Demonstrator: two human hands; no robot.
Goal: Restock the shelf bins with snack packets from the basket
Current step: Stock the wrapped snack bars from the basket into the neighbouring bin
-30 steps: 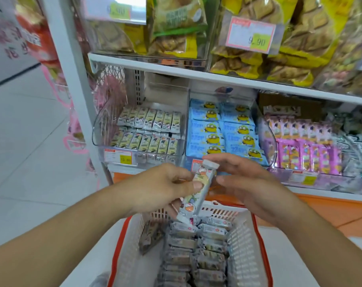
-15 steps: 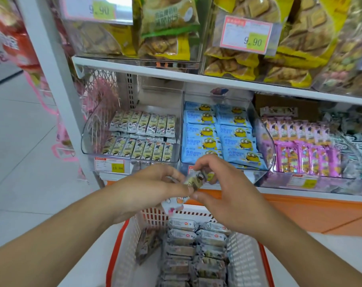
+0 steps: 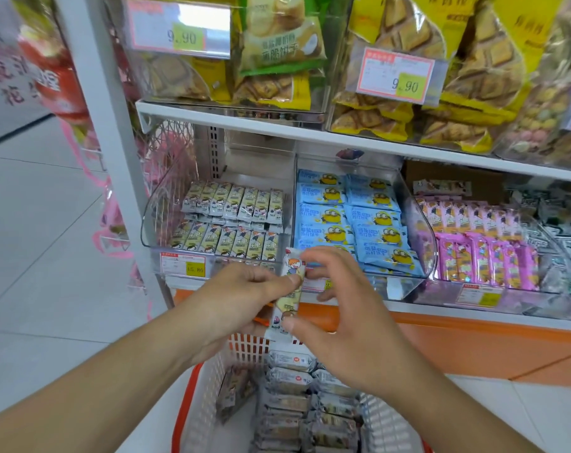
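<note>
**Packet held upright before the bins**

I see the shelf [image 3: 310, 134] with its clear left bin [image 3: 166, 223] of packets, and the basket [image 3: 209, 387] below, near me. My left hand [image 3: 235, 299] and right hand [image 3: 339, 322] both pinch one snack packet [image 3: 290, 289] above the basket.

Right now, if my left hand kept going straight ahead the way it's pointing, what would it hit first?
Probably the snack packet the left hand already pinches, then the right hand just beyond; depth is uncertain.
</note>
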